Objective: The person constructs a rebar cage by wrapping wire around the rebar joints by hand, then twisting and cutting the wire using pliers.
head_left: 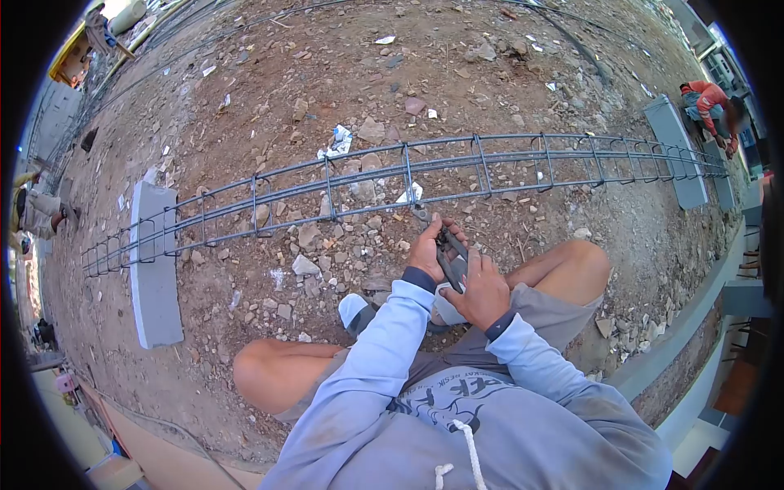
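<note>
One left hand (429,250) is clasping the pliers (450,260) close to the tool head; the right hand (483,287) is grasping the handle end. The pliers are sitting between the two hands, the head pointing outward. Directly beyond the left hand, a rebar cage (407,167) is running crosswise; whether the tool head is touching its nearer bar cannot be told. For sound work, the left hand should be steadying the head squarely on its point of contact while the right hand is applying even pressure. Farther out, left of the hands, a grey slab (158,290) is lying under one end of the cage; well to the right, a second slab (691,192) is lying near a stooping person (709,106). Below the hands, the shirt (506,433) is bearing print, seemingly including "BESIK"; folds are obscuring the rest. The pliers are showing no legible brand.
</note>
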A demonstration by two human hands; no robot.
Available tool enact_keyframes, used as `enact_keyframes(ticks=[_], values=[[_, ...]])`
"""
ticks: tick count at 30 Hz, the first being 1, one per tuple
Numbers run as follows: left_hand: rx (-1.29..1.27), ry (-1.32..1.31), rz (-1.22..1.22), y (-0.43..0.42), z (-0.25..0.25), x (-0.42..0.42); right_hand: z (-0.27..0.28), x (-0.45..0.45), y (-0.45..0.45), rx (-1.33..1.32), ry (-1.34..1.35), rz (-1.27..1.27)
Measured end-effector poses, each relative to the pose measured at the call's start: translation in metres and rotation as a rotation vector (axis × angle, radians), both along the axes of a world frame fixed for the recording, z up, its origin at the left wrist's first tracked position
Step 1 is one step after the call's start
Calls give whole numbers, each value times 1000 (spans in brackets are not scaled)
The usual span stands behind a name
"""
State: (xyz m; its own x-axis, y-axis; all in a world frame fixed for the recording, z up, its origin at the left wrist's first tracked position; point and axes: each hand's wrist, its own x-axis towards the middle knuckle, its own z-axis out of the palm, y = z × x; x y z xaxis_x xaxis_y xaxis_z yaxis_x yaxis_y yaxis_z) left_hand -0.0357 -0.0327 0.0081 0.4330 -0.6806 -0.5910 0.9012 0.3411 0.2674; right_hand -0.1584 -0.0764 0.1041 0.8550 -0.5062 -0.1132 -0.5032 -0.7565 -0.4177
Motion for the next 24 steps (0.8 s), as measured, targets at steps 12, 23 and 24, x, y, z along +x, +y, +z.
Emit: enact_keyframes(ticks=[12, 23, 24], values=[[459, -240, -105, 0, -6, -2, -61, 0, -2, 690, 180, -133], [-119, -2, -75, 14, -6, -1, -35, -5, -24, 1786, 161, -367], [-56, -13, -92, 15, -6, 2, -31, -3, -23, 1643, 229, -394]])
